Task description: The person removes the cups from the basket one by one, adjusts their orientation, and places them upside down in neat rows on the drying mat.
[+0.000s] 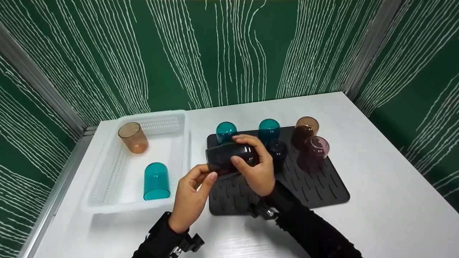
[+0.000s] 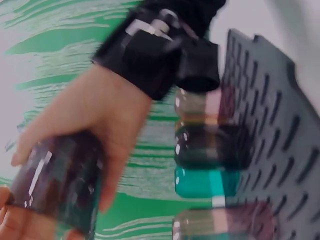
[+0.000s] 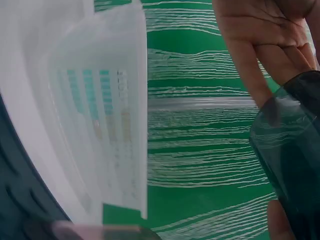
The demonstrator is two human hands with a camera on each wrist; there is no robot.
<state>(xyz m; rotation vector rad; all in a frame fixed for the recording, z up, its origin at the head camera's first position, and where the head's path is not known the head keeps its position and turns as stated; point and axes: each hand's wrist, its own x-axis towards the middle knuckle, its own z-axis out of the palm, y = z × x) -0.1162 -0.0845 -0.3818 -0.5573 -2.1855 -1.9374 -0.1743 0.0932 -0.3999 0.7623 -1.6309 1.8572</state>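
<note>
A dark, see-through drinking glass (image 1: 222, 156) is held sideways above the front of the black mat, its mouth facing left. My right hand (image 1: 256, 166) grips it near the rounded base, thumb on the near side and fingers over the far side. At the mouth end, my left hand (image 1: 192, 195) pinches the rim between thumb and fingers. In the left wrist view, the glass (image 2: 60, 175) sits in the right hand, with left fingertips at its rim. The right wrist view shows the left palm (image 3: 270, 35) beside the glass (image 3: 287, 145).
On the ridged drying mat (image 1: 233, 197) stand upside-down glasses: teal (image 1: 226, 130), teal (image 1: 269, 128), dark (image 1: 278, 148), amber (image 1: 306, 130) and pinkish (image 1: 318, 148). The white basket (image 1: 125, 207) at left contains an amber glass (image 1: 133, 138) and a teal glass (image 1: 156, 179).
</note>
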